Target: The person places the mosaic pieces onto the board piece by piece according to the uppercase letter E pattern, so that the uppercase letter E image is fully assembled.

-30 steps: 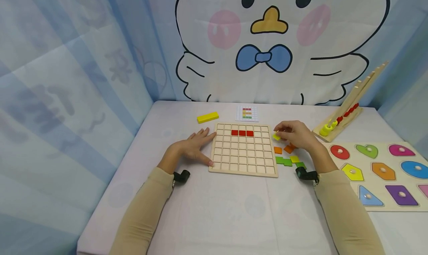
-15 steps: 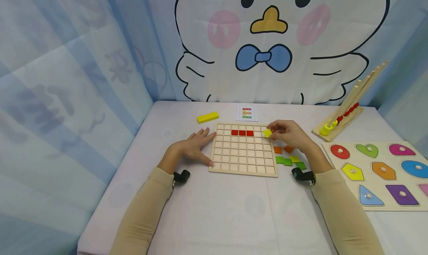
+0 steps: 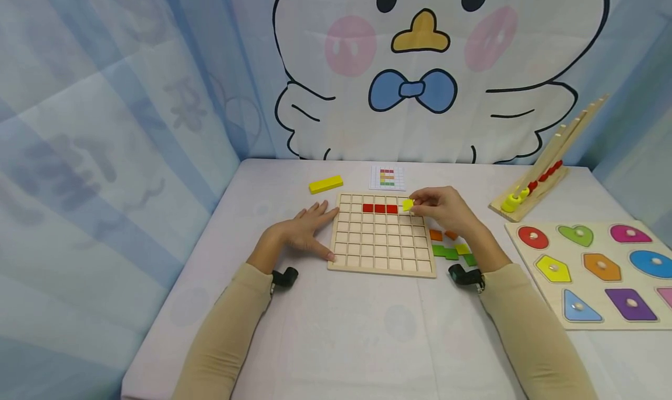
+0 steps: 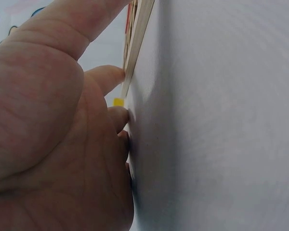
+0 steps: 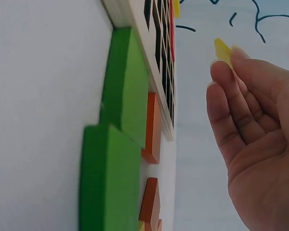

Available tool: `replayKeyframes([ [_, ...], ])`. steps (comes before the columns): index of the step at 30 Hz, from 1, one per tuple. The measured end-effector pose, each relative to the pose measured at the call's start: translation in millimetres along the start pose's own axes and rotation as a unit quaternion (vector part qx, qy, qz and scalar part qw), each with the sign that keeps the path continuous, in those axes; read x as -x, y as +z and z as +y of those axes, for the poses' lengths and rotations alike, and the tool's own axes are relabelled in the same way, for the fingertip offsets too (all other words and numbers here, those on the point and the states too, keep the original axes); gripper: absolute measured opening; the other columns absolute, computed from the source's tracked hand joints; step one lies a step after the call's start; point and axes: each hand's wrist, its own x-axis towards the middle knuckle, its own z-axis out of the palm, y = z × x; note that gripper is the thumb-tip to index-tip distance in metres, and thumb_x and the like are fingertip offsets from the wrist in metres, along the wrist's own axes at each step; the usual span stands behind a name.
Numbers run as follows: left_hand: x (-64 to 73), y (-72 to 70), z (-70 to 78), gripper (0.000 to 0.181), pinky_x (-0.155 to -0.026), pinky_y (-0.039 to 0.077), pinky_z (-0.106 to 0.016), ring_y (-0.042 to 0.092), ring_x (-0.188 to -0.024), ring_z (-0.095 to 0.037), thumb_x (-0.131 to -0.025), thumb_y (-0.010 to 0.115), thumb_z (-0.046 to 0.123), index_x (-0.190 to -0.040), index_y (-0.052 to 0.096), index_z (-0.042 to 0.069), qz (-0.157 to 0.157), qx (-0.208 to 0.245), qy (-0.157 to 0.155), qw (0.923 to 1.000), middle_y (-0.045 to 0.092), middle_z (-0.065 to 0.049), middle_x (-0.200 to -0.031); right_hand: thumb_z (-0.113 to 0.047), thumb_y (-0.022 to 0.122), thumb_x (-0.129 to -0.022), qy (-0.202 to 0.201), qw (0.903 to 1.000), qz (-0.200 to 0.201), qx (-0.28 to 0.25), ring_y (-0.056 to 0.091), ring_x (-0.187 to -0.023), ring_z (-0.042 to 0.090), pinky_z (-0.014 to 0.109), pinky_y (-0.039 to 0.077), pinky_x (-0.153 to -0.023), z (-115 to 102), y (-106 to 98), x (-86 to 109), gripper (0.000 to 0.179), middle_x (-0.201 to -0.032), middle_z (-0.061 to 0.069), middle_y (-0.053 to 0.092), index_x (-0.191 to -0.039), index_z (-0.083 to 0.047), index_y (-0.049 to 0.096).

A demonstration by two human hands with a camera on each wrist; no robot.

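My right hand [image 3: 445, 206] pinches a yellow square tile [image 3: 408, 204] between thumb and fingers, over the upper right of a wooden grid board [image 3: 381, 265]. In the right wrist view the same yellow tile [image 5: 222, 50] sticks out from the fingertips, above the board's surface. Three red tiles [image 3: 380, 209] lie side by side in a row near the board's top. With fingers spread, my left hand [image 3: 304, 230] rests at the board's left edge, its thumb touching the lower left corner. The left wrist view shows this hand's palm and fingers [image 4: 106, 79] against the board's side.
Right of the board lie green tiles [image 3: 445, 252], orange tiles [image 3: 436, 235] and another yellow tile [image 3: 462, 249]. A yellow bar [image 3: 326, 184] and a pattern card [image 3: 387, 178] lie behind it. A shape puzzle [image 3: 574, 277] and a bead stand [image 3: 530, 196] are at the right.
The right hand has carried the yellow tile leftward from beside the board to above its upper right cells. My left hand has stayed in place.
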Motion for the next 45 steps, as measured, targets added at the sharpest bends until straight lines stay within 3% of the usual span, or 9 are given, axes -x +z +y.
replayKeyframes([
  [14, 1.0, -0.2, 0.8, 0.125, -0.132, -0.007, -0.050, -0.016, -0.162, -0.027, -0.079, 0.082, 0.065, -0.169, 0.005, 0.028, -0.002, -0.002, -0.001, 1.0000, -0.013, -0.009, -0.175, -0.015, 0.074, -0.098, 0.004, 0.9999, 0.011, -0.005, 0.064, -0.089, 0.026, 0.023, 0.057, -0.073, -23, 20, -14.0, 0.027, -0.103, 0.012, 0.072, -0.123, -0.002, 0.073],
  [28, 0.7, 0.4, 0.7, 0.124, -0.132, -0.007, -0.051, -0.015, -0.163, -0.028, -0.079, 0.082, 0.065, -0.169, 0.005, 0.027, 0.000, -0.004, 0.001, 1.0000, -0.012, -0.010, -0.175, -0.016, 0.076, -0.097, -0.021, 0.9994, -0.002, -0.026, 0.062, -0.085, 0.025, 0.023, 0.053, -0.070, -38, 40, -27.7, 0.026, -0.099, 0.013, 0.071, -0.119, -0.002, 0.074],
  [39, 1.8, -0.3, 1.5, 0.124, -0.131, -0.008, -0.050, -0.015, -0.162, -0.028, -0.080, 0.081, 0.064, -0.169, 0.004, 0.027, -0.002, -0.009, 0.004, 0.9999, -0.013, -0.011, -0.175, -0.012, 0.076, -0.096, -0.009, 0.9967, -0.009, -0.080, 0.061, -0.083, 0.022, 0.022, 0.052, -0.068, -31, 55, -32.7, 0.025, -0.098, 0.013, 0.069, -0.118, 0.000, 0.074],
  [45, 1.3, -0.5, 1.0, 0.124, -0.131, -0.007, -0.051, -0.015, -0.162, -0.029, -0.079, 0.081, 0.065, -0.169, 0.004, 0.027, -0.001, -0.008, 0.002, 1.0000, -0.013, -0.011, -0.175, -0.015, 0.078, -0.094, -0.003, 0.9980, -0.028, -0.057, 0.058, -0.082, 0.021, 0.021, 0.049, -0.068, -22, 63, -34.3, 0.022, -0.095, 0.010, 0.069, -0.113, -0.003, 0.076],
])
